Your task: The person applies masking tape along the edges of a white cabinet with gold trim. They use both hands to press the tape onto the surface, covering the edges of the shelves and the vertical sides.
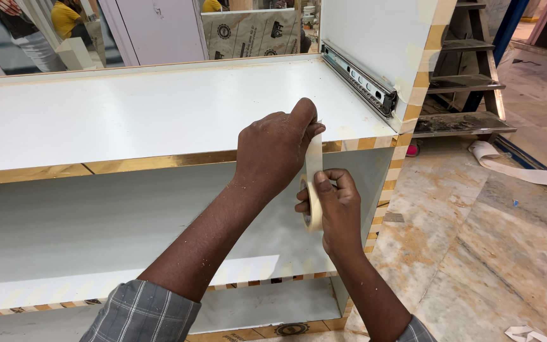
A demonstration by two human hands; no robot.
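A white laminate cabinet [159, 107] fills most of the view, standing on a marble floor [476, 240]; its front shelf edge carries a shiny gold edge band [159, 161]. The right upright [406, 126] is already striped with short strips of tape. A steel drawer slide [359, 79] is screwed to the inner face of a white side panel, and a metal stepladder [463, 82] stands behind it.

The left hand [273, 149] rests at the shelf's front edge, fingers curled together and thumb pressing the free end of masking tape down near the gold band. The right hand [337, 212] sits just below, fingers closed around the masking tape roll [311, 202], which hangs in front of the open shelf bay with a short length of tape stretched upward to the left hand.

The taut strip could tear early or twist if the roll is tilted as it is drawn. Pressing it off-line would leave the band partly bare, and a weak press could let it lift off the glossy edge.
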